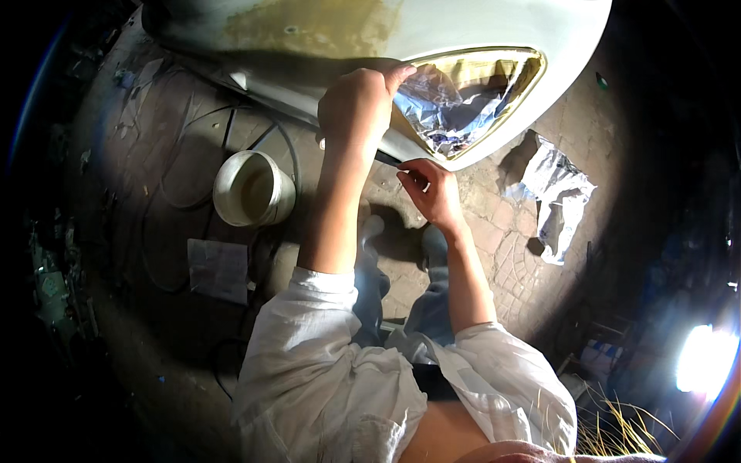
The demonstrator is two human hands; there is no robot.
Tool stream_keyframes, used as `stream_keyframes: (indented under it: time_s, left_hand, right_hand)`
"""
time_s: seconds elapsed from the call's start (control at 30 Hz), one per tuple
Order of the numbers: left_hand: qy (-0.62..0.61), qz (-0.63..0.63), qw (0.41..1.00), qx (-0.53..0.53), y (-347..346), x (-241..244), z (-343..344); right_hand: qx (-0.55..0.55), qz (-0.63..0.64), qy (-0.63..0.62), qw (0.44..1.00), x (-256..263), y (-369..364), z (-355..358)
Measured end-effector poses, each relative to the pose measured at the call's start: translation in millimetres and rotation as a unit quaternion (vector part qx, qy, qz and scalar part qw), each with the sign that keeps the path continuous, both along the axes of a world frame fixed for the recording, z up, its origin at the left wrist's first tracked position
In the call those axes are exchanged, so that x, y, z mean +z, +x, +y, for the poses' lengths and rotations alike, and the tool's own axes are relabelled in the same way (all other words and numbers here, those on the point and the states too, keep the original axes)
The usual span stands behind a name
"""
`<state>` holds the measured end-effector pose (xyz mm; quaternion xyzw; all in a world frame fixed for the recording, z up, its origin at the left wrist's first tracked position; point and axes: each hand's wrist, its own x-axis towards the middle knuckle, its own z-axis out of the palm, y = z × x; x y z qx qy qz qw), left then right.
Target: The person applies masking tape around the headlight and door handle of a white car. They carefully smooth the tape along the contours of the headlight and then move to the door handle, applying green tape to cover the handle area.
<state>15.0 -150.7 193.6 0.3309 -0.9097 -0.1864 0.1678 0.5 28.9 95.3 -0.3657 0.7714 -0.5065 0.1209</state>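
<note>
A pale vehicle body panel with a tan, sanded-looking patch fills the top of the view. Its triangular opening is edged with yellowish masking tape and stuffed with crumpled printed paper. My left hand rests at the opening's left corner, the thumb against its edge; the other fingers are curled and partly hidden, so I cannot tell whether they hold anything. Just below the panel's bottom edge is my right hand, thumb and forefinger brought near each other, with nothing clearly visible between them.
A whitish plastic bucket with murky contents stands on the paved floor, hoses or cables lying around it. Below it lies a flat sheet. Crumpled paper lies on the right, and a bright lamp shines at lower right.
</note>
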Motion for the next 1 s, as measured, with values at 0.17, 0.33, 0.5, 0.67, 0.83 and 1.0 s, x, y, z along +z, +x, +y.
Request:
stream_keyframes:
  time_s: [0.17, 0.33, 0.5, 0.67, 0.83, 1.0]
  left_hand:
    - [0.166, 0.051, 0.985, -0.010, 9, -9, 5]
    - [0.347, 0.113, 0.928, -0.072, 13, -47, -6]
    - [0.463, 0.080, 0.879, -0.077, 15, -67, -5]
    - [0.487, 0.049, 0.865, -0.108, 59, -144, 33]
    - [0.455, 0.208, 0.853, -0.147, 141, -153, 98]
    - [0.217, 0.326, 0.909, -0.140, 200, -143, 118]
  right_hand:
    - [-0.007, 0.007, -0.012, 1.000, -10, -7, 10]
    - [-0.025, -0.017, -0.001, 1.000, -7, -2, 16]
    - [-0.021, 0.023, -0.015, 0.999, -23, -10, 29]
    - [-0.030, -0.019, -0.016, 0.999, -40, -9, 38]
    - [-0.022, 0.001, -0.001, 1.000, -63, 13, 53]
    - [-0.035, -0.047, 0.006, 0.998, -65, 76, 71]
